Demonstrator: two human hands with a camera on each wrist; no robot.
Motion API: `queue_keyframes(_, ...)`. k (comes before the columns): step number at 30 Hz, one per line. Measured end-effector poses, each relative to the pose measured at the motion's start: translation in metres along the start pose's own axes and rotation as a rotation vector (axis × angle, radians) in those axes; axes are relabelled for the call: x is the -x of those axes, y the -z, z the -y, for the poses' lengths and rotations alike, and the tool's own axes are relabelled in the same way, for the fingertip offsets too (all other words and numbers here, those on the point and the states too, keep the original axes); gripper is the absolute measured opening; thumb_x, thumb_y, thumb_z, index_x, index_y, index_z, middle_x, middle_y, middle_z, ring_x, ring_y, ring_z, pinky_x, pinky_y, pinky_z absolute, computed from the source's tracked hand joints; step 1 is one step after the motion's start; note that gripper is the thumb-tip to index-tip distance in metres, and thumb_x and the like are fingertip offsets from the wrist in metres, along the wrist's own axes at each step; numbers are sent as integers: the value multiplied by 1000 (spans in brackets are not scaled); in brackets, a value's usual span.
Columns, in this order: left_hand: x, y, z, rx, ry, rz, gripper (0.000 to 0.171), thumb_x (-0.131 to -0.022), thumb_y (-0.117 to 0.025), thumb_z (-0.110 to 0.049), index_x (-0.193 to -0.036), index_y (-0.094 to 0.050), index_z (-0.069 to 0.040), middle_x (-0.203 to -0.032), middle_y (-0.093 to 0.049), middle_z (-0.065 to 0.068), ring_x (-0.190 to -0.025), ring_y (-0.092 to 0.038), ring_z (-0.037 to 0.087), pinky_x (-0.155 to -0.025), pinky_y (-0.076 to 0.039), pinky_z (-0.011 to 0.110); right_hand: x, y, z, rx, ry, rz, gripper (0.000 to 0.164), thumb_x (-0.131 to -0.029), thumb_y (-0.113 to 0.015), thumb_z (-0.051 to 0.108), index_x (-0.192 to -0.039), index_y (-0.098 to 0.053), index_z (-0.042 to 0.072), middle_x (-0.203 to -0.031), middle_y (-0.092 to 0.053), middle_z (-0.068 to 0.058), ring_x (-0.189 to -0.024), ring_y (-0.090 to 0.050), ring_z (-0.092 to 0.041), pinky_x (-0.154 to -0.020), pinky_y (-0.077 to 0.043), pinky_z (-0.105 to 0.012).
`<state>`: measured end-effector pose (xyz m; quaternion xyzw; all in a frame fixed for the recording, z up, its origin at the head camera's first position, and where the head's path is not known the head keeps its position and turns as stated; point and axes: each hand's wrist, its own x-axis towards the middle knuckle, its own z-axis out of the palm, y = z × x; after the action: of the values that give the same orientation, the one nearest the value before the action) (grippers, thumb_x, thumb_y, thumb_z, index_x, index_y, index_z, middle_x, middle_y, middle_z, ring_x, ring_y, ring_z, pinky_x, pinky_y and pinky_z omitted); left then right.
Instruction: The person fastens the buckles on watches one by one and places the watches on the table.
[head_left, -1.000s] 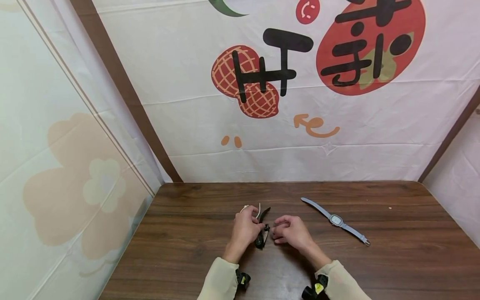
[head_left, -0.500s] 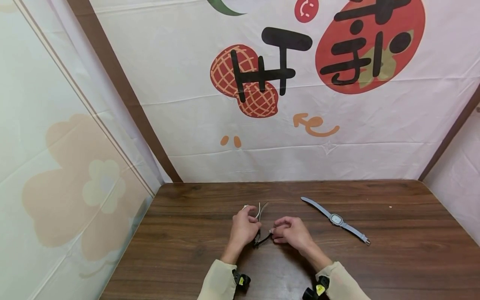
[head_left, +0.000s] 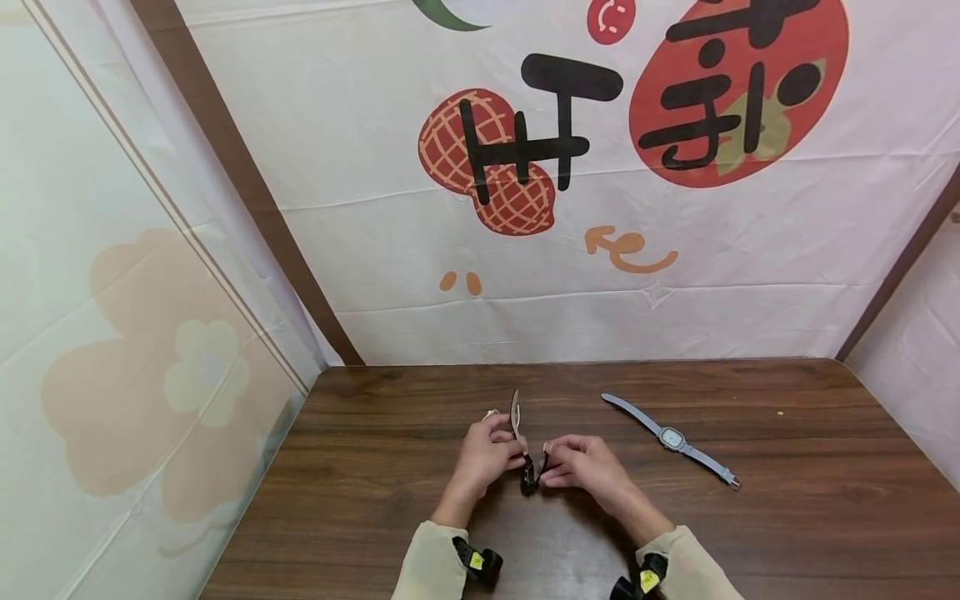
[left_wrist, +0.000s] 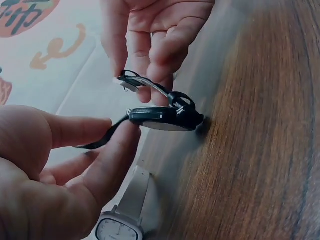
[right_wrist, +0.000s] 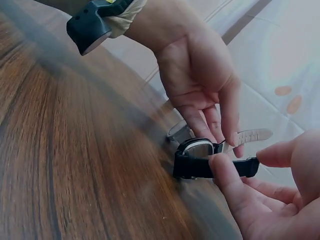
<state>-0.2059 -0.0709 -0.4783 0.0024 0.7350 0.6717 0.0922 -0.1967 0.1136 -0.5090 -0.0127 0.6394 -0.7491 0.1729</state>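
From where I stood, the left hand [head_left: 482, 457] pinched the black watch [head_left: 528, 478] by the holed strap [right_wrist: 255, 136] beside the case [left_wrist: 159, 116]; a loosened pinch would probably have let the case swing. At right, the buckle end [right_wrist: 248, 168], pinched between thumb and fingers of the right hand [head_left: 588, 467], could have slipped under excessive pull. The watch was positioned between the hands, near the wooden table [head_left: 360, 467], both forearms angled forward and inward.
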Motion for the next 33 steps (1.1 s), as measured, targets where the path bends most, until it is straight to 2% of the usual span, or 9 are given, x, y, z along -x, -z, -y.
queue_keyframes(4,1,3,0,116,31,38,53,-90,-64,7,-139,-44,11,-99,-64,19,-87,-68,21,-75,-60,33,2,0,2,-32,19,18,40,-97,-55,8,-123,-49,-22,-95,-65,-19,-76,-71,-21,-76,-60,-35)
queue_keyframes(7,1,5,0,176,38,48,49,-92,-64,6,-138,-48,9,-94,-60,11,-84,-67,17,-75,-60,32,4,1,5,-66,32,31,43,-98,-57,9,-124,-46,-23,-97,-65,-20,-77,-71,-21,-78,-60,-35)
queue_keyframes(10,2,6,1,212,34,49,45,-93,-63,4,-136,-51,6,-92,-60,9,-84,-66,15,-75,-60,30,6,2,7,-96,40,38,43,-98,-58,10,-124,-46,-22,-97,-67,-18,-77,-71,-20,-78,-60,-34)
queue_keyframes(14,5,9,1,229,24,62,42,-98,-58,-1,-139,-50,3,-102,-65,20,-93,-67,23,-77,-60,31,8,1,11,-123,49,42,38,-97,-60,10,-121,-49,-18,-95,-67,-14,-76,-70,-18,-76,-60,-33)
queue_keyframes(17,8,11,1,238,18,76,42,-101,-52,-5,-142,-47,3,-112,-64,27,-101,-67,28,-78,-59,32,10,0,15,-145,67,34,29,-97,-61,10,-116,-55,-10,-95,-66,-12,-74,-68,-16,-74,-60,-32)
queue_keyframes(21,10,14,0,258,12,78,42,-104,-48,-10,-144,-44,3,-115,-63,26,-103,-66,28,-79,-59,33,13,0,19,-169,87,14,19,-96,-63,10,-110,-59,-2,-93,-65,-9,-72,-68,-15,-72,-59,-30)
queue_keyframes(28,15,22,2,258,20,83,44,-105,-48,-18,-145,-44,1,-114,-64,24,-100,-67,25,-79,-59,33,18,1,25,-170,110,29,21,-94,-66,8,-111,-57,1,-90,-68,-5,-72,-67,-15,-70,-58,-28)
queue_keyframes(33,19,27,4,247,38,83,44,-106,-48,-21,-145,-45,0,-112,-66,22,-93,-67,20,-77,-59,31,21,4,27,-182,105,-5,28,-93,-67,10,-114,-53,-3,-87,-69,-7,-70,-66,-14,-68,-58,-27)
